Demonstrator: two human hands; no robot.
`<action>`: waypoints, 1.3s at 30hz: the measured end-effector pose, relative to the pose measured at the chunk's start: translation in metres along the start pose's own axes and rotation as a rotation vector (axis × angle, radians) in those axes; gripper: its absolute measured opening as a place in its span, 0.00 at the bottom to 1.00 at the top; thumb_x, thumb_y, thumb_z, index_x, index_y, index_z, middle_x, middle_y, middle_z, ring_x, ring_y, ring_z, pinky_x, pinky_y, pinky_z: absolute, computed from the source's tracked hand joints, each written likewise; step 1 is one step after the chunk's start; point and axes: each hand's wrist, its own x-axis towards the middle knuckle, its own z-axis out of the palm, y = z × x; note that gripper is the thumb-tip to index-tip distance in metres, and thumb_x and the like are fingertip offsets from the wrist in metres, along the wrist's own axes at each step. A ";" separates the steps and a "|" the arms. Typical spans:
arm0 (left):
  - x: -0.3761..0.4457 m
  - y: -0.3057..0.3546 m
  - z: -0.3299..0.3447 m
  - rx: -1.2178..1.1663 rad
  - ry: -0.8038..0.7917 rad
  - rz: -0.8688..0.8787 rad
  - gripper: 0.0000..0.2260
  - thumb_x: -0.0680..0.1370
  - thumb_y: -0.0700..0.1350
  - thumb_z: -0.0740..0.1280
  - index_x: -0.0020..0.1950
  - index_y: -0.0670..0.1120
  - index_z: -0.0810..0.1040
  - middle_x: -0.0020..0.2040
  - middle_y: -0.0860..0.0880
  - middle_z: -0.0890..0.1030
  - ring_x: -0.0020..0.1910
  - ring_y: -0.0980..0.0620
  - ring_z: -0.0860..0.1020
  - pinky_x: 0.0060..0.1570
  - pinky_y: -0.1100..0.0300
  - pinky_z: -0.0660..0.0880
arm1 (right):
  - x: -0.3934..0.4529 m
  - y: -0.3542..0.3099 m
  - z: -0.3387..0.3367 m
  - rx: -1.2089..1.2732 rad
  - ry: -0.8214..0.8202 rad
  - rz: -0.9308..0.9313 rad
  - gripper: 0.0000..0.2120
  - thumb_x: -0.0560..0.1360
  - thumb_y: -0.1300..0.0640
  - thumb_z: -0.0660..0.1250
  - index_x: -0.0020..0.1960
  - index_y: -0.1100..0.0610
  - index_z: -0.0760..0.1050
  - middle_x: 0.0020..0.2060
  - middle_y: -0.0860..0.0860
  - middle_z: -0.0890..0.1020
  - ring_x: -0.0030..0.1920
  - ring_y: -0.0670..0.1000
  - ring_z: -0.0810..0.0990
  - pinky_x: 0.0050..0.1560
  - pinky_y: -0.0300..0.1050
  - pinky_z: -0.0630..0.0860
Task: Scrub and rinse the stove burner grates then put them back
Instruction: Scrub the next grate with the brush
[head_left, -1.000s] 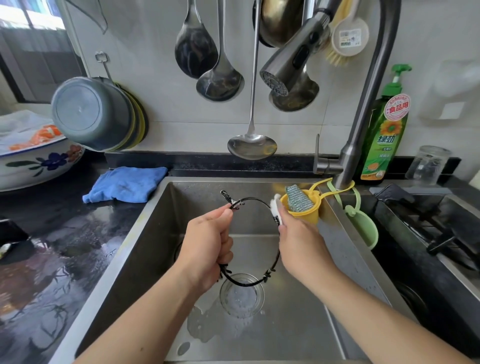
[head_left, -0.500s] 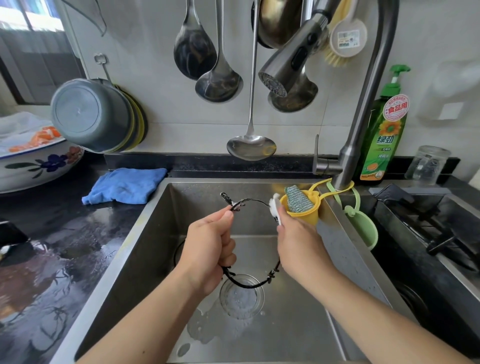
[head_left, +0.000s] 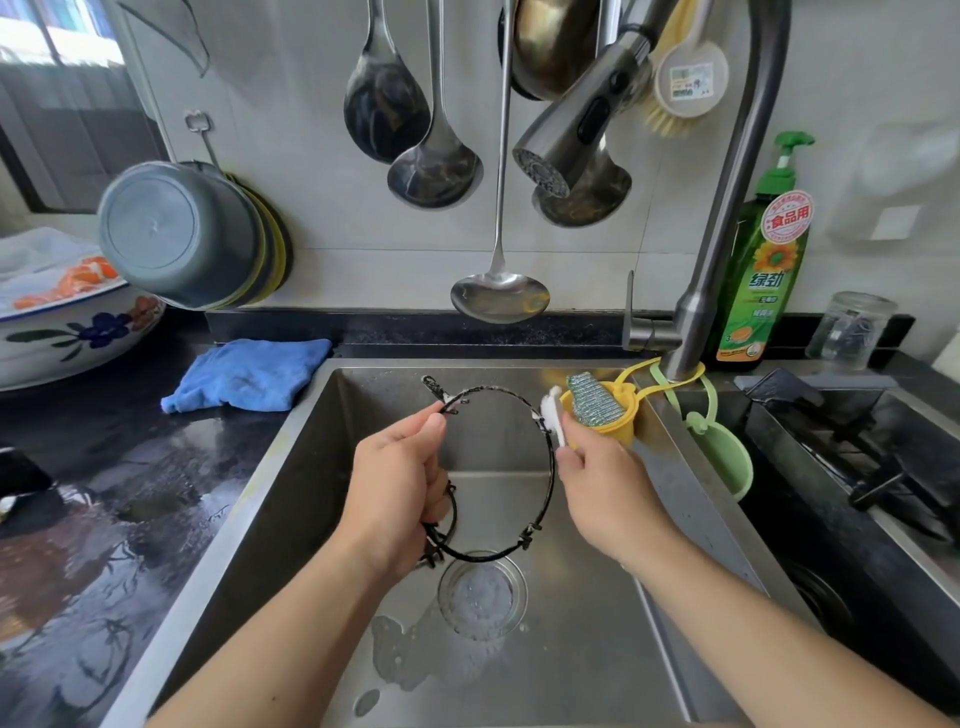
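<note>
1. Compared with a second ago, little has shifted: both hands hold the same pose over the stainless steel sink basin, with only a slight drift of the view.
2. The thin black round wire burner grate hangs upright above the basin, over the round drain strainer, touching no surface.
3. The left hand has its fingers curled round the ring's left side, thumb pressed near the top prong.
4. The right hand pinches a small white foamy scrubbing pad against the ring's upper right.
5. Risk, as I judge it: the soapy wire could slip through the left grip and drop into the basin, or the prongs could snag the pad, if scrubbing pressure rises.
</note>
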 end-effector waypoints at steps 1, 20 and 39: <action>0.002 0.002 -0.003 -0.016 0.016 -0.004 0.11 0.85 0.40 0.59 0.61 0.42 0.80 0.33 0.49 0.53 0.27 0.54 0.52 0.25 0.62 0.52 | 0.002 0.002 -0.001 0.063 0.025 0.031 0.21 0.84 0.57 0.56 0.76 0.46 0.67 0.38 0.46 0.72 0.33 0.45 0.69 0.29 0.37 0.65; 0.020 -0.015 -0.024 0.794 0.248 0.071 0.16 0.78 0.45 0.64 0.65 0.53 0.79 0.61 0.50 0.78 0.55 0.49 0.79 0.50 0.55 0.77 | 0.005 0.003 -0.011 0.297 0.009 -0.259 0.06 0.82 0.57 0.63 0.49 0.47 0.74 0.38 0.55 0.81 0.39 0.59 0.77 0.42 0.57 0.76; 0.001 0.000 -0.007 0.740 -0.208 0.117 0.10 0.84 0.45 0.65 0.56 0.43 0.85 0.23 0.63 0.74 0.21 0.66 0.69 0.29 0.74 0.71 | 0.007 0.014 -0.014 0.088 -0.152 -0.286 0.11 0.83 0.51 0.62 0.54 0.53 0.82 0.43 0.48 0.82 0.46 0.46 0.78 0.52 0.46 0.75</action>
